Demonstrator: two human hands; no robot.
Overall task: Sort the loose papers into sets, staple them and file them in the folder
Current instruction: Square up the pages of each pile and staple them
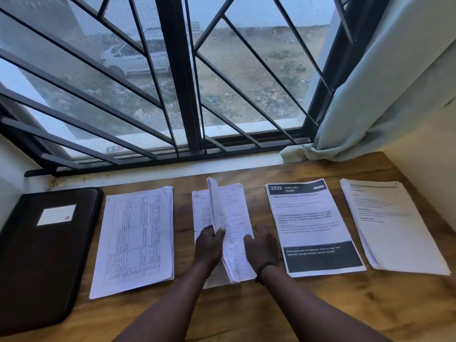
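Papers (223,218) upright in left grip (209,240)

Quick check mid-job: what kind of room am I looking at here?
Probably a home or small office desk by a window: a wooden table against a barred window, a curtain, paper stacks and a black folder.

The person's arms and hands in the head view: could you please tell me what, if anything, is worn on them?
Both forearms are bare, with no sleeves showing. The right hand has a thin dark band round its wrist. The left hand shows no band, ring or glove.
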